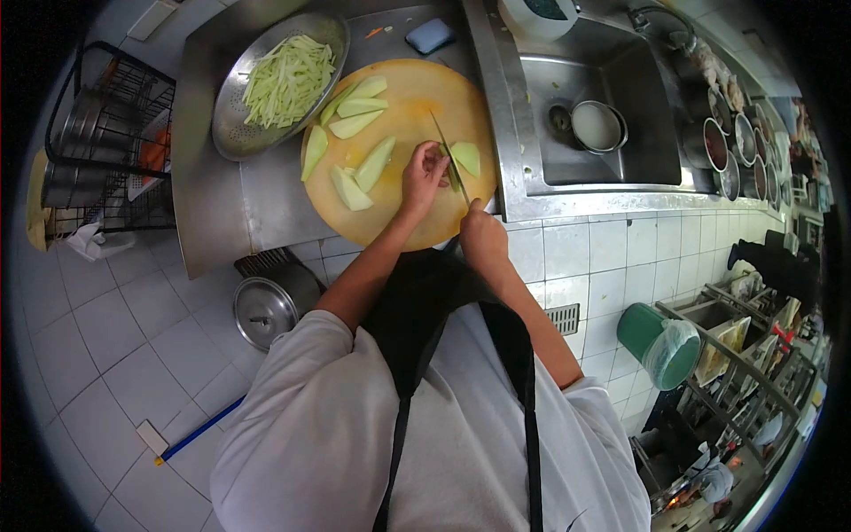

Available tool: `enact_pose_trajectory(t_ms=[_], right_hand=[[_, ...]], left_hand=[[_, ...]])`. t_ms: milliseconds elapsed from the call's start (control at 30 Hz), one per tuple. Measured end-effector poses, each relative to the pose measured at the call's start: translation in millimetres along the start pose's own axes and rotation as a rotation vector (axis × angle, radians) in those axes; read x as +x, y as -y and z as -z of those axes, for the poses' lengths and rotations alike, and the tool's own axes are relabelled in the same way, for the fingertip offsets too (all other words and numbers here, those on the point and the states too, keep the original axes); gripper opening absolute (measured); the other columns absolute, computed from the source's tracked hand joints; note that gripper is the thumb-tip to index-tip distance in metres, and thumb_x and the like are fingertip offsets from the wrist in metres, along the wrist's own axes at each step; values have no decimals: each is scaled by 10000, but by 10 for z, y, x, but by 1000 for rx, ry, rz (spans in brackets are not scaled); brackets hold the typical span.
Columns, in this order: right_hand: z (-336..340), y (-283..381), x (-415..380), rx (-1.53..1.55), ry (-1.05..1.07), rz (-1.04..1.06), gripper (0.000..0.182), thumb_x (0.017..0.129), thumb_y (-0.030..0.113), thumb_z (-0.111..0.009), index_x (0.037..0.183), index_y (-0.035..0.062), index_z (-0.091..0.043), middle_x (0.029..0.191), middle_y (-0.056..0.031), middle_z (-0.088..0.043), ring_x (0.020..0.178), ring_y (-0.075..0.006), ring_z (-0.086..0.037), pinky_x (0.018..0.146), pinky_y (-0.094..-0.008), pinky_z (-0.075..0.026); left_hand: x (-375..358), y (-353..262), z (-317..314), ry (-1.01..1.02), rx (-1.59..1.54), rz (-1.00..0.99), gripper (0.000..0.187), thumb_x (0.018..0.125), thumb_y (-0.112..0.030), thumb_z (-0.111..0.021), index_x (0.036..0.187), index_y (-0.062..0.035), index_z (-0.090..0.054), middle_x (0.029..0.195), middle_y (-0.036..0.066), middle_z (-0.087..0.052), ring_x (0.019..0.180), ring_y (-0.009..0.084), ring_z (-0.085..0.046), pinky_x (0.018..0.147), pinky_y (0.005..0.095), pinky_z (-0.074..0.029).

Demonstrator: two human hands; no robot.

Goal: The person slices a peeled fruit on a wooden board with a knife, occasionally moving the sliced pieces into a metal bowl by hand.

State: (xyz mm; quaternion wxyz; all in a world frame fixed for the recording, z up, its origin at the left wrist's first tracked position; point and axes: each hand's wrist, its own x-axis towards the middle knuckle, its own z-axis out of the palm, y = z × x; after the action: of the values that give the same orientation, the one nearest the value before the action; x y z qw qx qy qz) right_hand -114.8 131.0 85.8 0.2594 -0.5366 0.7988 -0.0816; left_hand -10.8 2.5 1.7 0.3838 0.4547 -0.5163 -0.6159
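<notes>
On a round yellowish cutting board (412, 84), my right hand (485, 238) grips a kitchen knife (450, 158) by its handle, the blade pointing away from me. My left hand (425, 176) has its fingers curled on a slim pale green vegetable piece (455, 175) against the blade's left side; the fingers partly hide it. Just right of the blade lies another pale green piece (466, 158). Several peeled wedges (376, 163) are spread over the board's left half. A perforated metal colander (228, 124) beyond the board's left edge holds a heap of thin green strips (288, 82).
A blue sponge (430, 36) lies behind the board. To the right is a steel sink (651, 133) with a metal bowl (598, 127) in it. A wire rack (97, 168) stands at left, a lidded pot (266, 312) below the counter, and a green bin (640, 330) farther right.
</notes>
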Motion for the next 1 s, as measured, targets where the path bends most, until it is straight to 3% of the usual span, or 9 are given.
enact_pose_trajectory(t_ms=[467, 567, 667, 767, 867, 1000], right_hand=[[-222, -108, 230, 3, -37, 29, 153, 947, 122, -523, 993, -24, -535, 784, -293, -689, 766, -461, -708, 681, -567, -563], [-139, -220, 236, 26, -44, 153, 150, 942, 133, -546, 946, -17, -551, 761, -267, -693, 722, -428, -713, 645, -523, -575], [-23, -259, 158, 79, -64, 164, 170, 943, 147, -553, 955, -23, -554, 742, -273, -679, 705, -452, -691, 650, -556, -554], [127, -233, -10, 125, -103, 120, 178, 963, 166, -549, 970, -12, -550, 725, -280, -664, 698, -475, -674, 649, -576, -539], [308, -199, -187, 158, -162, 84, 189, 987, 188, -543, 985, -1, -552, 711, -290, -651, 688, -483, -665, 633, -578, -526], [324, -344, -309, 220, -182, 43, 200, 1002, 195, -542, 997, -5, -555, 720, -299, -652, 688, -493, -656, 635, -587, -513]], left_hand=[[-60, 58, -36, -88, -1, -59, 291, 954, -114, -714, 1211, -40, -599, 904, 41, -603, 751, 110, -625, 589, 284, -597], [-76, 67, -4, -173, 144, -56, 289, 934, -99, -725, 1194, -41, -612, 910, 59, -614, 744, 135, -624, 638, 309, -592], [-85, 25, 61, -227, 347, -80, 269, 913, -67, -715, 1168, -41, -634, 989, 104, -645, 835, 194, -674, 675, 332, -583], [-140, -285, 46, -176, 703, -19, 375, 839, -47, -745, 1202, -60, -654, 1094, 132, -663, 968, 272, -674, 839, 386, -559], [-184, -552, 39, -250, 976, -432, 456, 781, -15, -738, 1229, -79, -679, 1148, 122, -662, 1089, 311, -633, 975, 418, -508], [35, -586, 187, 53, 970, -718, 348, 764, -11, -709, 1092, -116, -764, 1112, 108, -673, 1113, 315, -618, 963, 430, -507]])
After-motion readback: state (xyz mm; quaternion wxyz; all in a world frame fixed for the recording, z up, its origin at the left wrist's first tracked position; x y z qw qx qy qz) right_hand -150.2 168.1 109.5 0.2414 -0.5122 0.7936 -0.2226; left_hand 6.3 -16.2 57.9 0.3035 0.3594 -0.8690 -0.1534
